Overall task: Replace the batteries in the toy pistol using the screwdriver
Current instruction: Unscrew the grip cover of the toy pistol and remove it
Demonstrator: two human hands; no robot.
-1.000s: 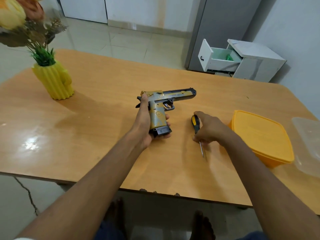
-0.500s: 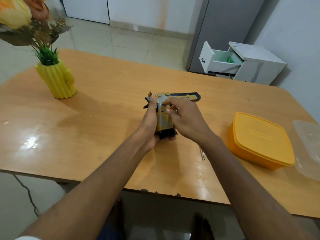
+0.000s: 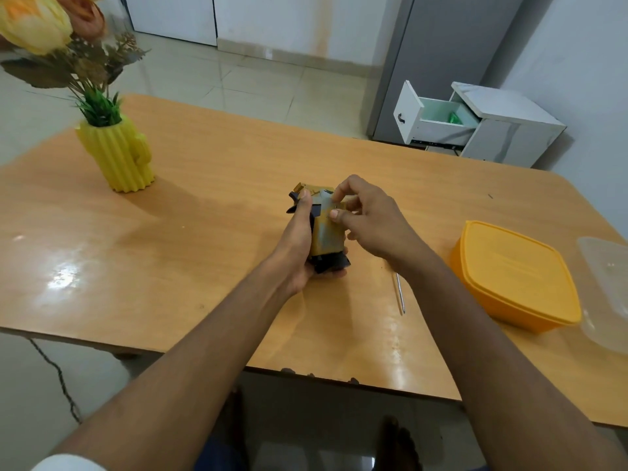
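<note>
Over the table (image 3: 204,266), the left hand (image 3: 299,246) grips the toy pistol (image 3: 328,232) by its handle and the right hand (image 3: 370,226) pinches its side — the screwdriver (image 3: 400,294) lies beneath the right wrist. So light a pinch could drop a loose piece. The orange box (image 3: 509,273) is lidded, contents hidden; the open drawer (image 3: 406,113) holds something green.

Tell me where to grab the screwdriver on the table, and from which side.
Grip the screwdriver by its handle, the far end, hidden behind the wrist of the right hand. Only the thin shaft shows, flat on the table, pointing toward the person, too slim for a firm hold. Probably come down from above with that hand.
</note>
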